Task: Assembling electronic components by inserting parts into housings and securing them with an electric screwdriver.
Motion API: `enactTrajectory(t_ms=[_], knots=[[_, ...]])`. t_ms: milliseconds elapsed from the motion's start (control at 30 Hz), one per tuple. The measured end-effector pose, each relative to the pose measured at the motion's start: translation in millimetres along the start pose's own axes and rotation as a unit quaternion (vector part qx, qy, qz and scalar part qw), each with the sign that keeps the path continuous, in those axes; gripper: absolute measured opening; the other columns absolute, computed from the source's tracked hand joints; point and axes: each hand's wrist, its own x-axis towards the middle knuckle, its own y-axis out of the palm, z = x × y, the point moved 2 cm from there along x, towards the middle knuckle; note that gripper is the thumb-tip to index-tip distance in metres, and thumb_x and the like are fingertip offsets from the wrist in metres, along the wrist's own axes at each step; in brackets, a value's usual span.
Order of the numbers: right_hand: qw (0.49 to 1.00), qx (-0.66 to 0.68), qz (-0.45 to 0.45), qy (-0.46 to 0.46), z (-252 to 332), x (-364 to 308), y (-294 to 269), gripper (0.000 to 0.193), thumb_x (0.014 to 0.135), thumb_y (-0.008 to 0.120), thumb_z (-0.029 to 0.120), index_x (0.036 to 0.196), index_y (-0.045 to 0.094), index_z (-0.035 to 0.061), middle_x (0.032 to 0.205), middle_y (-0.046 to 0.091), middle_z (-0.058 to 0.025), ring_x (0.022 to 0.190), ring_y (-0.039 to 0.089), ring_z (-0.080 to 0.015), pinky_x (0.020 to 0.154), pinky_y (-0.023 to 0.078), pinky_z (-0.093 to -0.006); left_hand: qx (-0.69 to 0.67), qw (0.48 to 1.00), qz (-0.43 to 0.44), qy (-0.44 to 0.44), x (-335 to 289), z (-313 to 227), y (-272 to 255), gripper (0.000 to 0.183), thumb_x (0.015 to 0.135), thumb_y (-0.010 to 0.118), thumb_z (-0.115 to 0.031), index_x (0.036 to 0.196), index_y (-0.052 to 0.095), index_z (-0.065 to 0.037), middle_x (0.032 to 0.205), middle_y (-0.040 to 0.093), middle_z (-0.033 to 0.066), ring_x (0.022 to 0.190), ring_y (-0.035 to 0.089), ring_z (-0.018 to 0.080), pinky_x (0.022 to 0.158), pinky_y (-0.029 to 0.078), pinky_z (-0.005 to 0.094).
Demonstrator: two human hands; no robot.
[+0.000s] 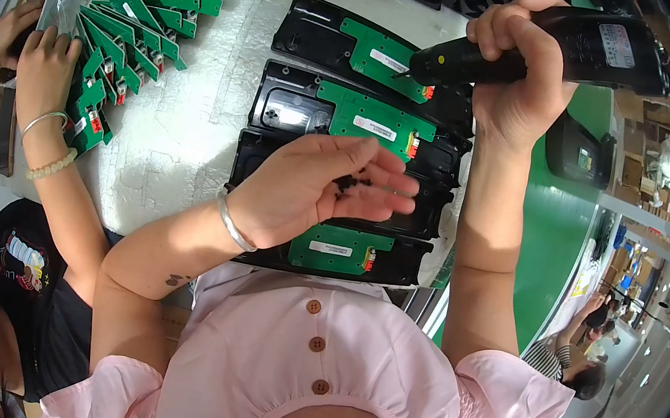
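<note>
My right hand (pixel 529 82) grips a black corded electric screwdriver (pixel 581 43). Its tip reaches the green circuit board (pixel 373 52) in the farthest black plastic housing (pixel 312 30); whether it touches a screw I cannot tell. Palm up, my left hand (pixel 296 183) hovers over the middle housings with its fingers half curled round small black screws (pixel 346 183). Several long housings lie side by side in front of me. Another green board (pixel 376 121) sits in the second housing, and one more board (pixel 330 248) in the nearest. My left hand hides part of the third housing.
On the far left, green circuit boards (pixel 133 39) are fanned out in a pile on a white padded surface (pixel 178 112). A co-worker's hands (pixel 44 73) hold a clear plastic bag there. Right of me, a black housing (pixel 579 152) stands on a green surface (pixel 548 229).
</note>
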Motion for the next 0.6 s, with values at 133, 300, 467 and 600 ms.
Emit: enactTrajectory(t_ms=[133,300,467,600], knots=[[1.0,0.0,0.018,0.012,1,0,-2,0.022,0.07,0.052,0.004,0.09,0.044,0.0,0.058,0.044,-0.0052,0.044,0.038,-0.0124,0.047,0.036,-0.0261,-0.096,0.989,-0.043,0.107,2,0,4,0.038,0.093,0.034,-0.017,0.12,0.039,0.009,0.112,0.051,0.0228,0.104,0.053,0.0298,0.088,0.046,0.0311],[0.999,0.004,0.032,0.026,-4,2,0,0.02,0.069,0.052,0.005,0.087,0.043,0.0007,0.057,0.044,-0.0057,0.044,0.039,-0.0127,0.046,0.036,-0.0257,-0.049,0.996,-0.011,0.075,0,-3,-1,0.036,0.093,0.033,-0.017,0.118,0.039,0.009,0.105,0.055,0.021,0.095,0.058,0.0281,0.08,0.05,0.0295],[0.996,-0.008,0.072,0.048,-6,-1,2,0.02,0.067,0.053,0.004,0.083,0.042,0.0017,0.056,0.044,-0.006,0.044,0.04,-0.0136,0.046,0.037,-0.0253,-0.027,0.995,-0.001,0.097,0,-1,-5,0.027,0.093,0.038,-0.018,0.106,0.049,0.002,0.095,0.059,0.0164,0.09,0.06,0.0246,0.074,0.051,0.0257],[0.995,-0.034,0.067,0.062,-3,-1,7,0.019,0.068,0.053,0.003,0.084,0.043,0.0011,0.056,0.044,-0.0059,0.044,0.04,-0.0133,0.046,0.037,-0.0255,-0.006,0.996,0.008,0.092,-1,-5,-7,0.024,0.092,0.043,-0.018,0.104,0.051,0.0,0.092,0.06,0.012,0.087,0.061,0.0193,0.071,0.051,0.0228]])
